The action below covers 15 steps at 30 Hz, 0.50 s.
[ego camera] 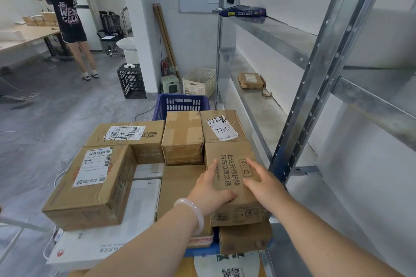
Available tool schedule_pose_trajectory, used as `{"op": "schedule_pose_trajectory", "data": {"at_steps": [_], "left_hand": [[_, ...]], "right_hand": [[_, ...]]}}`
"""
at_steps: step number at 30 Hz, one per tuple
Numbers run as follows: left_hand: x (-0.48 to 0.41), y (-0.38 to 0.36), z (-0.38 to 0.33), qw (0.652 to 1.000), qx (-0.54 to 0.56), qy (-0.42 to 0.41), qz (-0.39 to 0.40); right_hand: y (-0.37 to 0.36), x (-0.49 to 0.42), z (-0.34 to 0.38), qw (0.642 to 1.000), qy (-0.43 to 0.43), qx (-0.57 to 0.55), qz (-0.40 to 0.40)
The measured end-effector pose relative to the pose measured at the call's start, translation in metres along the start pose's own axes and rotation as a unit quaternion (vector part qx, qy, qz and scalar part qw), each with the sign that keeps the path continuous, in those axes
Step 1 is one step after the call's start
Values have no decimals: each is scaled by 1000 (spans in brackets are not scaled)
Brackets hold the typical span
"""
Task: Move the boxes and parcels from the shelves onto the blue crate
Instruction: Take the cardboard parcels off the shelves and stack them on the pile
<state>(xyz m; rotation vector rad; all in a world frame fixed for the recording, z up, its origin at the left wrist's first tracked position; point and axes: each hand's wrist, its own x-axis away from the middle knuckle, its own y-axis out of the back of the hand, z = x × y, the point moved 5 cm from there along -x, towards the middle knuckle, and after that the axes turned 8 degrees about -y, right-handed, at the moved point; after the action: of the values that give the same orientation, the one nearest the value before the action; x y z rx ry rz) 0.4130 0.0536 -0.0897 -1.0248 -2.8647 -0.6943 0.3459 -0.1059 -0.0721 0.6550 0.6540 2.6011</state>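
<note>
Box: the printed carton (231,164) lies atop the pile on the blue crate (180,103), on the side nearest the shelves.
Left hand (209,189): thumb over the top, fingers along the left side, clasping that edge.
Right hand (263,184): fingers spread, flat on the top.
Handling: probably stiff and fairly light; best held by opposite sides.
Shelf: one brown parcel (251,80) remains.

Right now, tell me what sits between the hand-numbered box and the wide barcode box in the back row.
A plain taped box sits between the hand-numbered box and the wide barcode box, seen in the head view.
</note>
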Motion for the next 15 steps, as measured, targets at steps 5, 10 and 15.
{"op": "schedule_pose_trajectory", "data": {"at_steps": [5,10,15], "left_hand": [[10,20,-1,1000,6,1,-17],[26,43,11,999,15,8,-34],[41,65,26,998,27,19,-51]], "right_hand": [[-13,5,15,1000,22,-10,5],[-41,11,28,999,41,-12,25],[-69,13,40,998,47,-18,49]]}}
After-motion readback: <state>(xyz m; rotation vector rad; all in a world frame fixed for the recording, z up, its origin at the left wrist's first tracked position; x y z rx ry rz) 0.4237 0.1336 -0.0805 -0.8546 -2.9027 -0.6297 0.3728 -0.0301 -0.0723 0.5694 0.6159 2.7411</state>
